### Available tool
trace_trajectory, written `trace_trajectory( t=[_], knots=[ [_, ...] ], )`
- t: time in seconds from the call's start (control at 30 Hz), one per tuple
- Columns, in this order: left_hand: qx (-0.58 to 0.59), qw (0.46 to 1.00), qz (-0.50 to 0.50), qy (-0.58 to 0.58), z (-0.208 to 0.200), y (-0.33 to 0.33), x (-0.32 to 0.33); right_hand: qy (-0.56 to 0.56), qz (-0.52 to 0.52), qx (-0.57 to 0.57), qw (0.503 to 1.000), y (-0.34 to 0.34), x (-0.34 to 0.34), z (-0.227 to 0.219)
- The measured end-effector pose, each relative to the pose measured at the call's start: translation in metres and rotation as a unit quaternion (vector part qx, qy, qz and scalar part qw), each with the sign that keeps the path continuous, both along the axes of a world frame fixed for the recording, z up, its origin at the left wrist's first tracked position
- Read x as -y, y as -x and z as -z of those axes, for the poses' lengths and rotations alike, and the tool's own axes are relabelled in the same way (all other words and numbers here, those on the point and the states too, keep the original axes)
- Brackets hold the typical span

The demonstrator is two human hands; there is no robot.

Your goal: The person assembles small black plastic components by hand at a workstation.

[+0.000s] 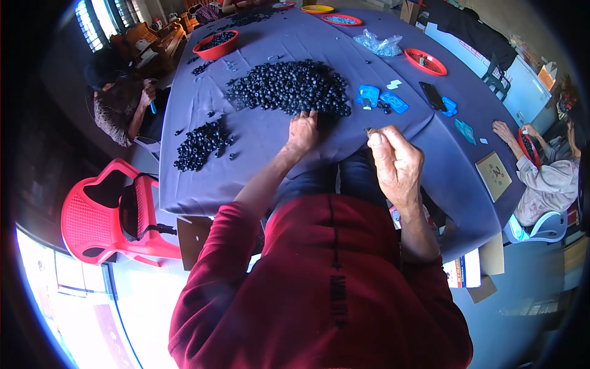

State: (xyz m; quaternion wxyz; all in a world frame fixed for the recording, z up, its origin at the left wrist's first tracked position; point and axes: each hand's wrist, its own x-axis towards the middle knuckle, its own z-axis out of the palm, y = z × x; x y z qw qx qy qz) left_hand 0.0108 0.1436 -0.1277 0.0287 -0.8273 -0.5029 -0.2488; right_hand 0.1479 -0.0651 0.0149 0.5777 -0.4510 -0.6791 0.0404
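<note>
Black, the small heap (201, 145) and big heap (286, 86) lie on the cloth (255, 134); the left hand (303, 130), at the latter's near edge, hold unclear, could scatter it by pushing. The right hand (398, 165) pinches a tiny thing (369, 131), droppable if the pinch slackens.

Lit brightest near left
Windows (88, 26), wooden furniture (161, 38) far left; red chair (104, 220) left; bluish floor (513, 323) near right.
</note>
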Motion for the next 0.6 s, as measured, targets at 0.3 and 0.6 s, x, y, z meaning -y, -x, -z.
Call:
trace_trajectory(
  t=[0.3,0.6],
  knots=[
    [0.067,0.994,0.08,-0.017,-0.006,0.005,0.003,0.007,0.006,0.011,1.0,-0.002,-0.008,0.006],
    [-0.083,0.991,0.094,-0.037,-0.009,-0.001,0.0,0.016,0.008,0.017,1.0,-0.002,-0.012,0.009]
  ],
)
